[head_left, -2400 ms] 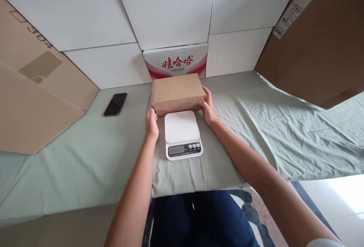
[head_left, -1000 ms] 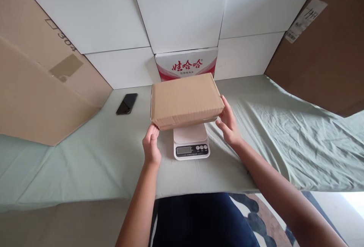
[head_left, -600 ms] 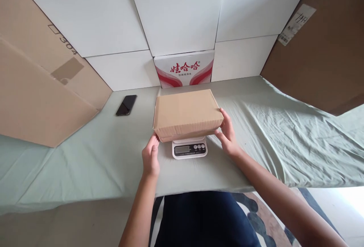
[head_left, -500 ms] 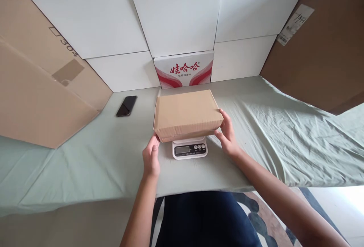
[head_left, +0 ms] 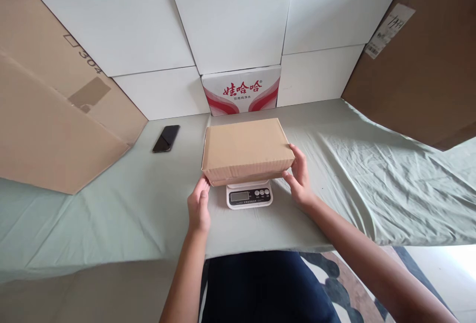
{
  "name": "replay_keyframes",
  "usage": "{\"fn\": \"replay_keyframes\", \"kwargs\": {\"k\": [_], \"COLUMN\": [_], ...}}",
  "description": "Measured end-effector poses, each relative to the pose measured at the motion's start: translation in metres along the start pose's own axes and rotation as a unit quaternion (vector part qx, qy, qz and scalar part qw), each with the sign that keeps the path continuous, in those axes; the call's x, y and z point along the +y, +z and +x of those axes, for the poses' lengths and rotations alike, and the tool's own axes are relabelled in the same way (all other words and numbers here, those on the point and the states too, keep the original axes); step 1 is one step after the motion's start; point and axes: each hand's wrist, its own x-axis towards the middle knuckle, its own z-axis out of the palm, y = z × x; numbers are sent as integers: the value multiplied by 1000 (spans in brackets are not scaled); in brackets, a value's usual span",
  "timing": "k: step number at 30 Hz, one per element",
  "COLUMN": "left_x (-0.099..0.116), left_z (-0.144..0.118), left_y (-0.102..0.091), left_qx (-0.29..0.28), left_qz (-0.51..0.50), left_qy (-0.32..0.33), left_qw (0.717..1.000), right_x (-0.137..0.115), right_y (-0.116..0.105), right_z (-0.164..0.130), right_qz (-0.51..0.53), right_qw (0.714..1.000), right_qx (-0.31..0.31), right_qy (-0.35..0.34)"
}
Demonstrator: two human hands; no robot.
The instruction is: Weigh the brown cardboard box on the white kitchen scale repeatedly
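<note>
A closed brown cardboard box rests on top of a white digital kitchen scale, hiding most of its platform; only the display and buttons show. My left hand touches the box's near left corner with its fingertips. On the other side, my right hand holds the near right corner, fingers against the side.
A black phone lies on the pale green cloth to the left. A red-and-white printed carton and white boards stand behind. Large brown cardboard sheets lean at the left and the right.
The box was lifted from behind the scale, brought toward me and set down on the scale. In the last half second both hands stay at its near corners.
</note>
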Motion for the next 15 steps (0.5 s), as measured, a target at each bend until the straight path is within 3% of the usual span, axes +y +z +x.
{"fn": "replay_keyframes", "kwargs": {"k": [9,15], "left_x": [-4,-3], "left_z": [2,1], "left_y": [-1,-2], "left_qx": [1,30], "left_qz": [-7,-19], "left_qy": [7,12], "left_qw": [1000,999], "right_x": [2,-1], "right_y": [0,-1], "right_z": [0,3], "right_qz": [-8,9], "right_qw": [1000,998], "right_qx": [11,57], "right_qy": [-5,-4]}}
